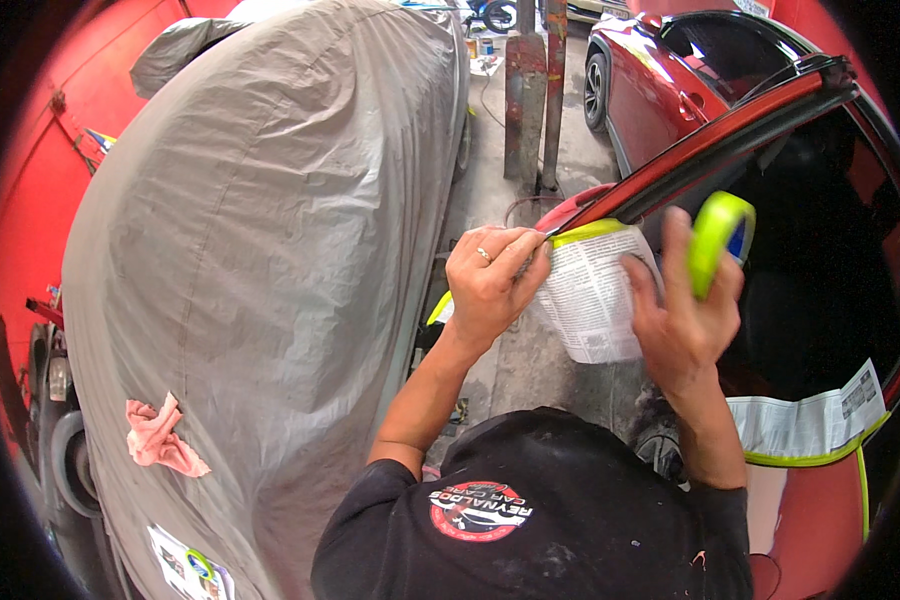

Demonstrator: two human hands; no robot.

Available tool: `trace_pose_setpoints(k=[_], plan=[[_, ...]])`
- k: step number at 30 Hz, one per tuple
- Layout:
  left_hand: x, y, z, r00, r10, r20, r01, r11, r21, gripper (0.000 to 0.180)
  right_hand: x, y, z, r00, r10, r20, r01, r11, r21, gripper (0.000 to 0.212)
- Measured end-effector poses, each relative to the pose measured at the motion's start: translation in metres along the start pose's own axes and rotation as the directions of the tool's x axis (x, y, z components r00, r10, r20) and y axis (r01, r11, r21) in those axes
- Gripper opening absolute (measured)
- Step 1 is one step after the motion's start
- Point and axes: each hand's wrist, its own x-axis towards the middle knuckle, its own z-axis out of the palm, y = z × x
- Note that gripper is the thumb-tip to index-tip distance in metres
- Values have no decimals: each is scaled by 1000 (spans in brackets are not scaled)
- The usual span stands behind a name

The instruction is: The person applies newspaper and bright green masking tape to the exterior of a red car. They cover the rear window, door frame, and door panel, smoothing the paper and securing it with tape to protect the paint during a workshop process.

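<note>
A sheet of newspaper (592, 300) with a yellow-green strip of masking tape (587, 232) along its upper edge hangs at the edge of a red car part. My left hand (497, 272) pinches the taped corner of the sheet, next to the dark trim; its fingertips partly hide what they grip. In my right hand (688, 320), right of the sheet, is a roll of yellow-green masking tape (708, 245) with a blue core. That hand and the roll are blurred by motion. The right thumb and index finger are spread apart.
A grey-covered car (260, 230) fills the left, with a pink cloth (160, 436) and another tape roll (200, 565) on it. Newspaper (810, 425) is taped below the dark glass (810, 260) at right. Posts (530, 110) and a red car (660, 90) stand ahead.
</note>
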Motion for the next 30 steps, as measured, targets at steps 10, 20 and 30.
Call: trace_pose_setpoints(k=[10, 20, 30], plan=[[19, -2, 6, 996, 63, 58, -57, 994, -96, 24, -48, 21, -24, 715, 472, 515, -679, 642, 355, 47], [19, -6, 10, 997, -1, 71, 11, 988, -151, 23, -29, 42, 13, 721, 529, 448, -693, 570, 442, 23], [49, 3, 17, 997, 22, 76, -2, 966, -259, 25, -38, 43, 15, 867, 412, 280, -498, 724, 477, 17]])
